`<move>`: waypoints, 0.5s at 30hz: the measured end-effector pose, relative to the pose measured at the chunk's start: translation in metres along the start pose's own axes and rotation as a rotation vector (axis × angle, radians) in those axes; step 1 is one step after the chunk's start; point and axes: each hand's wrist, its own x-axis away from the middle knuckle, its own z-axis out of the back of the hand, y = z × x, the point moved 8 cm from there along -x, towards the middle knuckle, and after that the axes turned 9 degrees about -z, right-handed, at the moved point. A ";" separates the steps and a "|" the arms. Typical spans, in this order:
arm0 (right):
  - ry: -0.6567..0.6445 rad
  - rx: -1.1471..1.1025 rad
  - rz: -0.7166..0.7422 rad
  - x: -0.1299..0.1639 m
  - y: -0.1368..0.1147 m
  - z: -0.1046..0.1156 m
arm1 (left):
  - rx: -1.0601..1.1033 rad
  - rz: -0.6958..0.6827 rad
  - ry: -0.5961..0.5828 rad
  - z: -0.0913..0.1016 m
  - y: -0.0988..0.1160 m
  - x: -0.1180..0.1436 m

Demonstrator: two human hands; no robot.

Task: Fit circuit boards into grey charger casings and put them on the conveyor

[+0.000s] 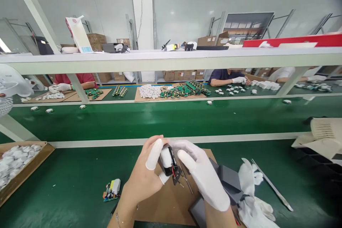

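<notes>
Both hands, left hand [145, 176] and gloved right hand [203, 174], are closed around a small white-and-black module [167, 160], which is held above the cardboard sheet [171, 203] on the green bench [66, 185].

Bright even overhead light; edges warped, blurred.

You are wearing a full white glove on your right hand [204, 178], its thin fabric reaching down over the wrist. On your left hand [145, 180] you are wearing only white finger cots, covering the thumb and a fingertip. A thin bracelet is showing at your left wrist, and no sleeves are covering your forearms.
</notes>
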 end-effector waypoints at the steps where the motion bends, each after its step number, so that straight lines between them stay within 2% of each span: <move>1: 0.022 0.046 -0.022 0.001 0.000 0.001 | -0.053 -0.007 -0.001 0.001 0.000 0.000; 6: 0.029 0.275 -0.067 0.006 0.003 0.001 | -0.275 0.070 -0.024 0.007 -0.004 0.003; 15: -0.056 0.394 -0.116 0.007 0.010 0.005 | -0.376 -0.065 -0.111 -0.004 0.010 0.002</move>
